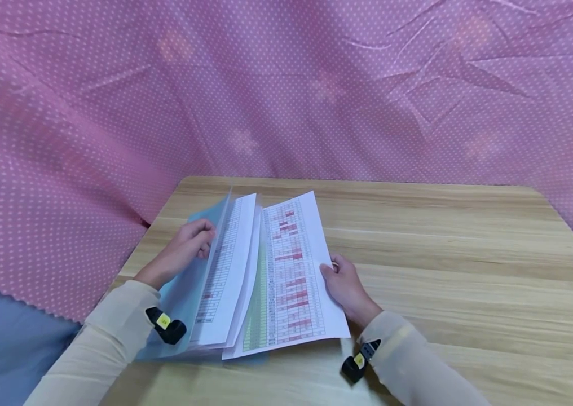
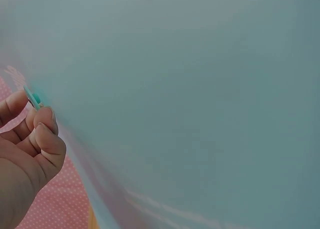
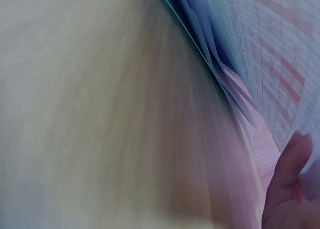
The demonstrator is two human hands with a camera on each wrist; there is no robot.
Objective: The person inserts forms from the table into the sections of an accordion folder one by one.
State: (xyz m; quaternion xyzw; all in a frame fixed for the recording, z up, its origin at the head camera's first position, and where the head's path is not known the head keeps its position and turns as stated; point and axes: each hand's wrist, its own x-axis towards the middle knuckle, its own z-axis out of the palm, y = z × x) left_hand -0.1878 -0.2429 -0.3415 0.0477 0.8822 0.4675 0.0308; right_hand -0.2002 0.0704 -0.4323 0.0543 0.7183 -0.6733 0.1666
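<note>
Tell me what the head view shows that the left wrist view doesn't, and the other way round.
Only the head view shows the wooden table, the pink dotted cloth behind it, the printed sheets with red-marked tables, and the right hand holding their right edge. Only the left wrist view shows, close up, a small teal tab at the fingertips. Both share the left hand and the translucent blue folder cover it holds up.

Soft, even light with faint shadows; head view bends at edges, both wrist views blur heavily.
</note>
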